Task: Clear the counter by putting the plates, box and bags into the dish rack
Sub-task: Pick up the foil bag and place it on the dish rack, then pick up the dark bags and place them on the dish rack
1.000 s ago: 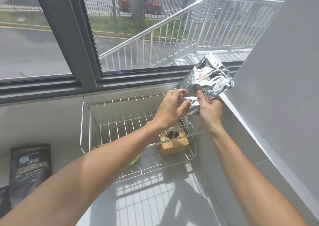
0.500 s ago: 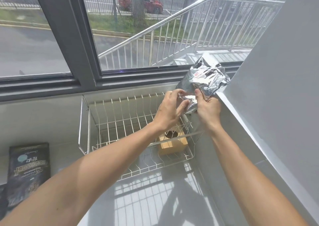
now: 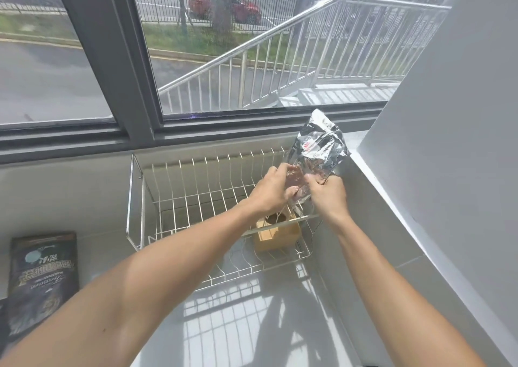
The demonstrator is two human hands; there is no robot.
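You hold the foil bag [image 3: 316, 150] up over the right end of the rack [image 3: 196, 195], its lower edge between your two hands and its crumpled top tilted toward the wall [image 3: 448, 142]. Your left hand [image 3: 270, 191] pinches the bag's lower left part, fingers curled onto the foil; your right hand [image 3: 326, 194] grips the lower right edge, thumb pressed on the front. Both hands are closed on the bag, which touches nothing else.

Below your hands, the box [image 3: 276, 233] sits in the rack's right front corner, a round hole in its top face. The rest of the rack that shows is bare wire; your left forearm hides part of its front.

The rack stands on the counter [image 3: 252, 324], pushed back near the sill and close to the wall on the right. A dark bag [image 3: 42, 279] lies flat on the counter well to the left of the rack, printed side up. Sun throws the railing's shadow across the counter in front of the rack. Behind, a window [image 3: 252, 58] looks onto a metal stair rail, grass, a road and a red car.
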